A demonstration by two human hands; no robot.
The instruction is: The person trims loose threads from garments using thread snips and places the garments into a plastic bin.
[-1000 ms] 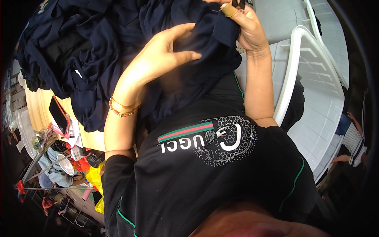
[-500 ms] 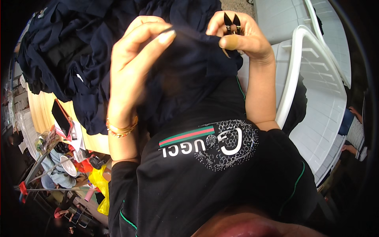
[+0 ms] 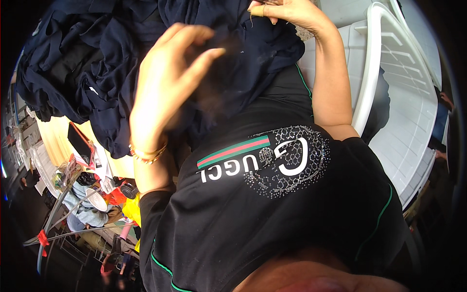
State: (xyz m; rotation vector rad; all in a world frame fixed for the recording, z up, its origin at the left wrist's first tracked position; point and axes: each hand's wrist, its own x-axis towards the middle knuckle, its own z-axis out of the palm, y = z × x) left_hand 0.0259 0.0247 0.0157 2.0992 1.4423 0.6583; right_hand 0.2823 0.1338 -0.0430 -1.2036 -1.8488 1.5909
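My left hand (image 3: 168, 80) is held above a heap of dark navy cloth (image 3: 109, 39), its thumb and fingers apart and slightly blurred. No cloth shows between them. My right hand (image 3: 296, 13) is at the upper edge, fingers curled, with a tan covering round the thumb. The small dark-bladed thread snips in it were plain half a second ago; now only a dark bit shows at the picture's edge. More of the navy cloth lies under both hands and over my lap, against my black shirt (image 3: 219, 214).
White plastic bins (image 3: 372, 58) stand at my right. On my left is a light wooden table (image 3: 53, 138) with a dark red-edged flat object (image 3: 80, 138) and papers. Beyond it are a yellow bag (image 3: 131, 209), a thin metal frame (image 3: 53, 214) and people in the background.
My left hand has let go of the cloth edge and its fingers have parted. My right hand has moved up and away from it. The cloth between them has dropped.
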